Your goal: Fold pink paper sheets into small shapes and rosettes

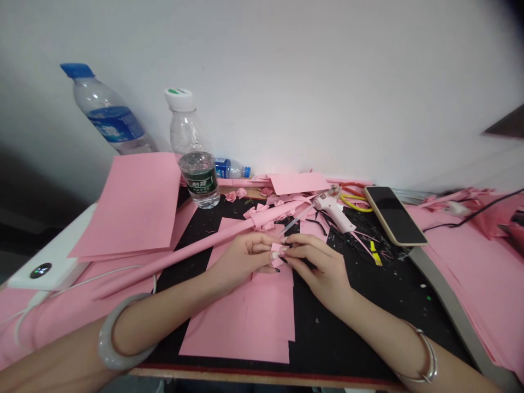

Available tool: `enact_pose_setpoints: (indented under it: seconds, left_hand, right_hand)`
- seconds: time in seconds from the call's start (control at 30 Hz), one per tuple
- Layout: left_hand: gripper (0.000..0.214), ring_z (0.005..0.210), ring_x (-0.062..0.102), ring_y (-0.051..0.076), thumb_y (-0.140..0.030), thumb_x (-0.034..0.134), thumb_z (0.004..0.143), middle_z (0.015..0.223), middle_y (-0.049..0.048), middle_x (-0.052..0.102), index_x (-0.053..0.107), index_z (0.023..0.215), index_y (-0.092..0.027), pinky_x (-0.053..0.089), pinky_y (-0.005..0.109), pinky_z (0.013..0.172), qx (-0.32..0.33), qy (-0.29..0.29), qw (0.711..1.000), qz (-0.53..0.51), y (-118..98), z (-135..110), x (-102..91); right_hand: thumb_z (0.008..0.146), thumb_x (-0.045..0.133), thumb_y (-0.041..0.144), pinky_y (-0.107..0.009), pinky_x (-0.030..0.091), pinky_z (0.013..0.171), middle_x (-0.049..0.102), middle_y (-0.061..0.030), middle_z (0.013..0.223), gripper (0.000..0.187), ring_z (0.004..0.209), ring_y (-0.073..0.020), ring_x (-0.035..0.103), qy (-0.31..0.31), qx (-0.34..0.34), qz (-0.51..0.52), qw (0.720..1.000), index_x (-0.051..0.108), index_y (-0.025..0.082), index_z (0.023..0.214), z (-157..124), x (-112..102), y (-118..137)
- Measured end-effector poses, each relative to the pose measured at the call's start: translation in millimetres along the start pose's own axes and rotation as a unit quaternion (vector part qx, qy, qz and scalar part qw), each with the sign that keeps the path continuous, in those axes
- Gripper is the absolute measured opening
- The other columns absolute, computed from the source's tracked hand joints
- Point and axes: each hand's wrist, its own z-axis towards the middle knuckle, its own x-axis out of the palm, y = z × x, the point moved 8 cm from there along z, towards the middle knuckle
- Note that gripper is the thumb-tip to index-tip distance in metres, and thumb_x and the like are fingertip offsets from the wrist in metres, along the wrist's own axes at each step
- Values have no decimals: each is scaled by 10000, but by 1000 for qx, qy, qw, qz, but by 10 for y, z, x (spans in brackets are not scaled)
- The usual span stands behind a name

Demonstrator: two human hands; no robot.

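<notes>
Left hand (241, 259) pinching a pink scrap (277, 254) at the fingertips | right hand (317, 267) closed on the same scrap, from the other side | pink sheets (241, 322) below, on a black mat (339, 349) | pink paper rod (172, 265) just past the left hand | glue gun (333, 213), phone (395, 215) beyond | bottle (192, 150) by the wall

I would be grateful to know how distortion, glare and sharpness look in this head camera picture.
In the head view, wide-angle distortion appears to tilt the blue-capped water bottle, pale sheen lies on the phone, and the fingers look fairly sharp.
</notes>
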Motion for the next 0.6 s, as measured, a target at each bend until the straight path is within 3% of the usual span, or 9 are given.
enact_pose_setpoints:
  seconds: [0.3,0.47,0.6]
  left_hand:
    - [175,703,631,99,-160,680,727,767,15,671,637,895,-141,517,211,655,10,3,1000,12,-9,-2,-8]
    - [244,754,637,119,-177,662,742,853,36,685,632,983,-156,521,220,656,41,12,998,50,-42,-15,22]
    - [207,804,635,133,-161,642,744,805,21,683,638,951,-158,520,230,684,44,-3,996,72,-72,-36,44]
  right_hand:
    - [801,608,90,-298,463,838,579,-90,1024,119,983,-179,563,-12,-2,-17,1000,587,180,876,-3,-11,8]
    - [814,565,78,-274,465,735,550,-68,998,117,939,-172,558,18,64,29,997,546,192,794,2,40,-115]
    - [833,535,106,-255,444,638,530,-47,922,114,827,-153,550,31,125,83,988,505,196,769,-27,112,-235]
